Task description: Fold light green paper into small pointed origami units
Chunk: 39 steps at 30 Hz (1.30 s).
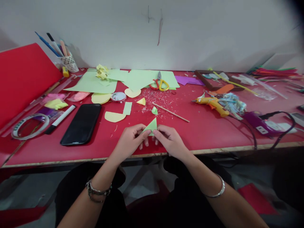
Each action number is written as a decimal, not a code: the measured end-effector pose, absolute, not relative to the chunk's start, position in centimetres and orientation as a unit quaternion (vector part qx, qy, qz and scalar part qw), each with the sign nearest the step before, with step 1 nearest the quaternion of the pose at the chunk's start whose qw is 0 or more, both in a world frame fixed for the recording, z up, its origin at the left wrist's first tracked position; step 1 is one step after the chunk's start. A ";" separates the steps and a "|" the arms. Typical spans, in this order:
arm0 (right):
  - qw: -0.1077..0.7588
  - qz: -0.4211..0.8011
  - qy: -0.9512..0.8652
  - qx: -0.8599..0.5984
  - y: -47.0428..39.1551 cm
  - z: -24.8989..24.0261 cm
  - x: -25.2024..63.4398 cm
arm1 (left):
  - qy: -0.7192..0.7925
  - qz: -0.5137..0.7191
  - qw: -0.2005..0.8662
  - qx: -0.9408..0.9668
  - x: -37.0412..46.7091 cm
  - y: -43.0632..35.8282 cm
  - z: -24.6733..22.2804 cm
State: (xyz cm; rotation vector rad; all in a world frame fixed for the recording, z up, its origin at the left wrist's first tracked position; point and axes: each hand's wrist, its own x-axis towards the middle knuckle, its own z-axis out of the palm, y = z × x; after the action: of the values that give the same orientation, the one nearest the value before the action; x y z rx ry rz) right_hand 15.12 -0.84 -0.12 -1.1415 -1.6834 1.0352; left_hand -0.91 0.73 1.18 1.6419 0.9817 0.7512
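Between my two hands is a small folded piece of light green paper (153, 125), its pointed tip turned up and away from me. My left hand (133, 138) pinches its left side, thumb on top. On the other side my right hand (171, 139) grips the lower right corner between thumb and fingers. Just beyond lies a small crumpled green scrap (154, 110). A thin wooden stick (171, 112) rests to the right of that scrap. Cut pale yellow paper (115, 117) and a small green rectangle (127, 108) lie to the left.
Scissors (159, 83) with red and yellow handles lie on green sheets (140, 77) by the wall. A black phone (81, 124) and a marker (60, 118) are at left. A yellow glue gun (211, 104) and a purple power socket box (260, 123) with cords stand right.
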 end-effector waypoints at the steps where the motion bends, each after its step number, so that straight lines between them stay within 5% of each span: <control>1: 0.425 0.408 -0.661 -0.465 -0.8 -0.2 15.1 | 0.412 0.312 0.518 0.681 -0.9 0.7 1.2; 12: 0.554 0.335 -0.629 -0.431 -1.0 -1.0 14.8 | 0.465 0.340 0.439 0.689 -0.9 0.9 1.1; 18: 0.490 0.213 -0.731 -0.424 -1.6 0.0 14.6 | 0.476 0.396 0.393 0.680 -0.7 1.0 1.1; 24: 0.508 0.276 -0.688 -0.439 -1.2 -0.5 14.7 | 0.462 0.366 0.467 0.660 -0.6 0.7 1.3; 33: 0.508 0.342 -0.666 -0.426 -1.0 -0.8 14.9 | 0.427 0.350 0.363 0.750 -0.4 0.5 1.2; 39: 0.494 0.301 -0.694 -0.429 -1.2 -0.5 14.8 | 0.422 0.348 0.387 0.743 -0.4 0.4 1.0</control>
State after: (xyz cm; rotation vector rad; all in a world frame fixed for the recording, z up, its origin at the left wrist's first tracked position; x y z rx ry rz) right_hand 14.84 -1.23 -0.46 -1.0398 -1.6832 0.7296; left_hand -0.40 0.44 0.99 1.8904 1.0743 0.8849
